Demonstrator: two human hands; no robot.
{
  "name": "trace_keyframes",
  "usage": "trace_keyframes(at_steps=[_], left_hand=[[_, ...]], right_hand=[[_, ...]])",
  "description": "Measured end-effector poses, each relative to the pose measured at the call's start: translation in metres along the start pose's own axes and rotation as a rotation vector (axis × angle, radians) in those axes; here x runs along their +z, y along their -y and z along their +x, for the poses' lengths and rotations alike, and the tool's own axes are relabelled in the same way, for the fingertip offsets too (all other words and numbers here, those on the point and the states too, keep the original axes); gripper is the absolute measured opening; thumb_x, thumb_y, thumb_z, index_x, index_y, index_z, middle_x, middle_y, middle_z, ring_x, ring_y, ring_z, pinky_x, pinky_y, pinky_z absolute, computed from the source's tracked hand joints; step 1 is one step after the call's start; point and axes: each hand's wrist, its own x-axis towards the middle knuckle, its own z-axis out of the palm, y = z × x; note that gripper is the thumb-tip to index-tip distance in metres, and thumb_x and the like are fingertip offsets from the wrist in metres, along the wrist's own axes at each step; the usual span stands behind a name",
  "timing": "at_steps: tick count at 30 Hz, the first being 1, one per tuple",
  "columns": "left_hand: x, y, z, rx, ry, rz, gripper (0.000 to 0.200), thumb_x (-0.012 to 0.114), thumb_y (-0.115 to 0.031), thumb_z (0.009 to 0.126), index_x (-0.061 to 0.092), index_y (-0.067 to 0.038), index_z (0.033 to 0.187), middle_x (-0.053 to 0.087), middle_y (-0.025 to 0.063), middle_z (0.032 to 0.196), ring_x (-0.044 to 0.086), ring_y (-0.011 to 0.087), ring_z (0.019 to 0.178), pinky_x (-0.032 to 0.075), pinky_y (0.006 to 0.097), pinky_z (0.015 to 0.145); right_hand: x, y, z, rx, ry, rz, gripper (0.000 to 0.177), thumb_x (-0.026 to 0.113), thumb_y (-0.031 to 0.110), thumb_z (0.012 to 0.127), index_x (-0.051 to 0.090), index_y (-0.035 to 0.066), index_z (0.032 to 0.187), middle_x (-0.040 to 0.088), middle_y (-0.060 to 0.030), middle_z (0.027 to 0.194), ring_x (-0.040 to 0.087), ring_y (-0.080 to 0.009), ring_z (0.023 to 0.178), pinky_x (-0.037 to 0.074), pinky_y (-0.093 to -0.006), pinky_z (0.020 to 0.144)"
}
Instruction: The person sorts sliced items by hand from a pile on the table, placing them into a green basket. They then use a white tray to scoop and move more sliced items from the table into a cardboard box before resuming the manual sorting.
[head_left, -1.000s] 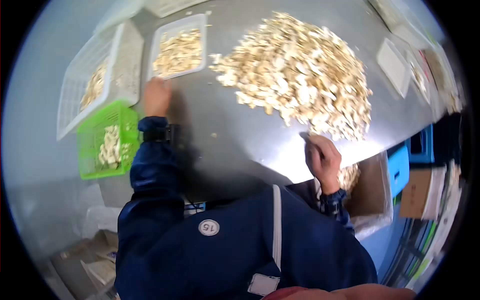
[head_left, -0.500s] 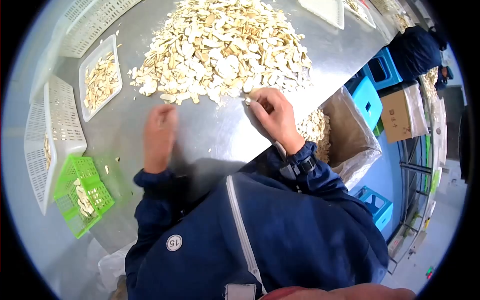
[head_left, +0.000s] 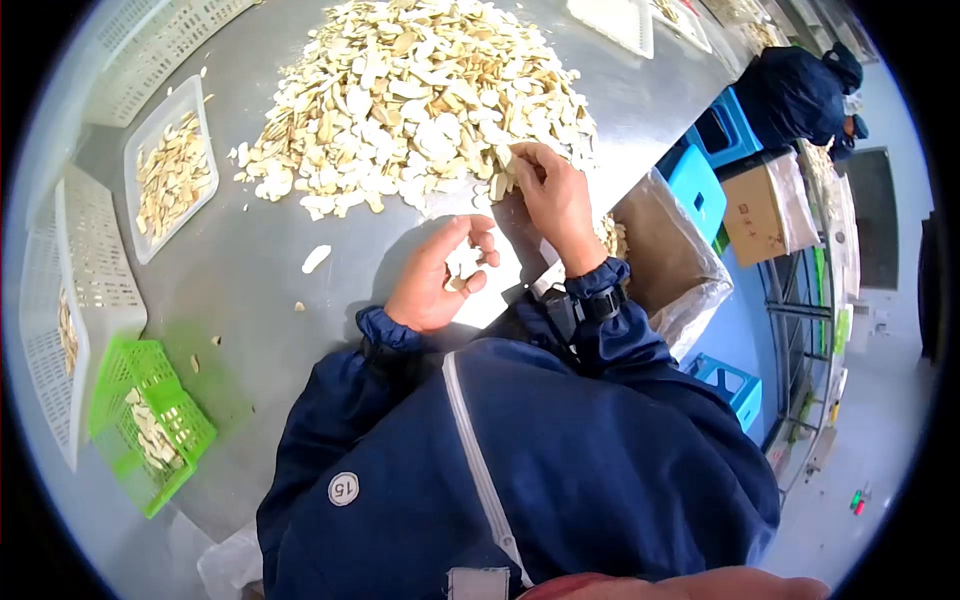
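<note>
A large heap of pale dried slices (head_left: 400, 100) lies on the metal table (head_left: 300, 240). My left hand (head_left: 440, 275), palm up with its fingers curled, holds a few white slices (head_left: 462, 264) near the table's front edge. At the lower right edge of the heap, my right hand (head_left: 552, 195) pinches a pale slice (head_left: 506, 158) between thumb and fingers. A single slice (head_left: 316, 259) lies on the metal to the left of my left hand.
At the left are a white tray of slices (head_left: 212, 180), a white perforated basket (head_left: 100, 260) and a green basket (head_left: 180, 400). A lined box (head_left: 665, 240) stands right of my right hand. Blue stools (head_left: 697, 190) and a person in dark clothes (head_left: 795, 95) are beyond.
My left hand has moved right, toward my right hand, and now holds slices. My right hand has moved up slightly against the heap. The whole view has shifted a little.
</note>
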Motion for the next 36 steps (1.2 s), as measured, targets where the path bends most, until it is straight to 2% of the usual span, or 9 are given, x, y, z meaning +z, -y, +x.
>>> trace_keyframes(at_steps=[2,6,10,17,20,23,24,28,36], left_hand=[[0.000,-0.003,0.000,-0.034,0.011,-0.019,0.039,0.049,-0.035,0.112,0.060,-0.003,0.131,0.065,0.0080,0.110,0.065,0.0199,0.102,0.050,0.0233,0.066],[0.019,-0.006,-0.003,-0.033,-0.014,-0.111,0.045,0.043,-0.039,0.114,0.059,-0.004,0.139,0.068,0.0104,0.120,0.068,0.0221,0.111,0.057,0.0257,0.074],[0.005,-0.001,0.000,-0.031,-0.117,-0.043,0.041,0.042,-0.039,0.114,0.063,-0.006,0.127,0.070,0.0090,0.111,0.069,0.0220,0.102,0.056,0.0258,0.072],[0.005,-0.003,0.000,-0.103,0.043,-0.075,0.037,0.043,-0.038,0.114,0.061,-0.007,0.107,0.058,0.0034,0.085,0.056,0.0135,0.075,0.040,0.0214,0.046],[0.001,-0.004,-0.001,-0.114,0.076,-0.077,0.037,0.042,-0.038,0.114,0.060,-0.007,0.106,0.056,0.0034,0.081,0.055,0.0126,0.071,0.036,0.0203,0.042],[0.000,-0.003,0.001,-0.126,0.109,-0.071,0.037,0.042,-0.037,0.115,0.060,-0.006,0.106,0.056,0.0035,0.080,0.053,0.0121,0.069,0.035,0.0201,0.042],[0.000,-0.003,0.001,-0.124,0.123,-0.062,0.037,0.042,-0.037,0.115,0.060,-0.006,0.106,0.055,0.0034,0.080,0.053,0.0121,0.069,0.035,0.0201,0.042],[0.006,-0.003,-0.002,-0.124,0.095,-0.057,0.037,0.042,-0.037,0.115,0.059,-0.006,0.105,0.055,0.0032,0.080,0.053,0.0117,0.068,0.035,0.0201,0.042],[0.006,-0.005,-0.002,-0.140,0.065,-0.041,0.037,0.040,-0.037,0.115,0.058,-0.006,0.106,0.055,0.0033,0.081,0.052,0.0113,0.065,0.035,0.0202,0.041]], right_hand=[[-0.013,0.007,-0.005,0.174,0.093,0.128,0.028,0.068,0.020,0.102,0.072,0.001,0.123,0.078,-0.0120,0.103,0.074,-0.0178,0.091,0.057,-0.0305,0.081],[-0.032,0.000,-0.018,0.176,0.423,0.665,0.031,0.070,0.026,0.104,0.073,0.002,0.124,0.074,-0.0005,0.110,0.066,-0.0092,0.097,0.054,-0.0269,0.090],[-0.040,-0.017,-0.009,0.118,0.062,-0.110,0.031,0.071,0.018,0.094,0.074,0.007,0.124,0.076,-0.0149,0.109,0.074,-0.0258,0.093,0.058,-0.0357,0.083],[0.002,-0.004,-0.016,-0.302,0.069,-0.080,0.023,0.073,0.014,0.092,0.078,0.012,0.114,0.072,-0.0138,0.106,0.070,-0.0358,0.097,0.058,-0.0411,0.084],[0.001,0.002,-0.009,-0.297,0.000,-0.113,0.019,0.072,0.015,0.095,0.078,0.010,0.113,0.074,-0.0138,0.101,0.072,-0.0349,0.093,0.058,-0.0395,0.082],[-0.003,-0.003,-0.009,0.015,-0.043,0.157,0.020,0.069,0.018,0.100,0.076,0.005,0.114,0.075,-0.0111,0.093,0.072,-0.0260,0.083,0.057,-0.0356,0.077],[-0.005,-0.006,-0.010,0.136,-0.011,0.301,0.024,0.067,0.021,0.104,0.074,0.000,0.116,0.075,-0.0057,0.089,0.069,-0.0139,0.078,0.055,-0.0289,0.073],[-0.009,-0.011,-0.010,0.332,0.073,0.731,0.027,0.069,0.021,0.104,0.072,-0.001,0.119,0.072,0.0007,0.088,0.063,-0.0052,0.078,0.051,-0.0215,0.071],[-0.008,-0.014,-0.018,0.179,0.238,0.420,0.028,0.070,0.023,0.101,0.074,0.002,0.119,0.075,-0.0039,0.091,0.066,-0.0107,0.078,0.053,-0.0276,0.073]])
